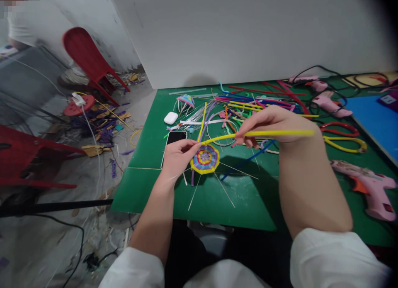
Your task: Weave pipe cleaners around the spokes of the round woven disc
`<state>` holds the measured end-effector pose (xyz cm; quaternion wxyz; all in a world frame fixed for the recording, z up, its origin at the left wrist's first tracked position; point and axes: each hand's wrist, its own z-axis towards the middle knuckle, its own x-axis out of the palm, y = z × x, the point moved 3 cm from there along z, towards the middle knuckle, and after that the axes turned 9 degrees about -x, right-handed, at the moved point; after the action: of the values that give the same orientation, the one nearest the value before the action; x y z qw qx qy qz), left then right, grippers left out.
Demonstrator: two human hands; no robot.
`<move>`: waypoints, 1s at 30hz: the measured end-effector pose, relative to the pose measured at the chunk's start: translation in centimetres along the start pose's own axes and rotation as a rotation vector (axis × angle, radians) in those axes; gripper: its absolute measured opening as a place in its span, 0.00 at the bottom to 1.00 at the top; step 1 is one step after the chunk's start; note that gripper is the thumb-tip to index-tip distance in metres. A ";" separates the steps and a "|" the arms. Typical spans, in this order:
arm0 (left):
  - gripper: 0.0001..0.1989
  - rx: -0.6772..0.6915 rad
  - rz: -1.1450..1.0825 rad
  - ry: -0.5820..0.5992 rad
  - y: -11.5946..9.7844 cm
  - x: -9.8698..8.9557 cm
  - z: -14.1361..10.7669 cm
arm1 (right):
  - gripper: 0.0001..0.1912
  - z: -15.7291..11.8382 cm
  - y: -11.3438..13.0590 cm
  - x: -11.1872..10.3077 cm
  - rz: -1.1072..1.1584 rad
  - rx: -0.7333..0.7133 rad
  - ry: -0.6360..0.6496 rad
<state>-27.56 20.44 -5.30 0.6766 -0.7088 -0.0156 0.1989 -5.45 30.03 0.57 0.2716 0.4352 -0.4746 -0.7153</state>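
Note:
A round woven piece [205, 158] with yellow, blue, purple and red rings and thin wire spokes hangs just over the green table. My left hand [180, 155] pinches its upper left edge. From that edge a yellow pipe cleaner [280, 133] runs to the right, and the fingers of my right hand [264, 124] are closed on it. Its free end sticks out past my right wrist. A phone [176, 137] lies partly hidden behind my left hand.
On the green table [139, 188] lie a white earphone case [171, 118], piled pipe cleaners, a small umbrella-like piece [185, 100], yellow-handled scissors [345, 143] and pink glue guns [377, 190]. A red chair [83, 51] stands left, near a person.

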 end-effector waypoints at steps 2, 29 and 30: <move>0.08 -0.023 -0.020 0.031 0.1 0.1 0.1 | 0.12 0.0 -0.7 -0.3 0.012 -0.009 -0.059; 0.07 -0.166 -0.318 0.156 0.4 0.4 0.2 | 0.09 4.6 -1.2 4.2 0.055 -0.015 -0.125; 0.07 -0.169 -0.323 0.152 0.4 0.4 0.2 | 0.08 4.7 -1.2 4.3 0.043 -0.020 -0.130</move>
<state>-27.35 20.70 -5.83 0.6369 -0.7644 -0.0946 0.0319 -11.56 29.17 -1.27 0.2598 0.3747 -0.4936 -0.7406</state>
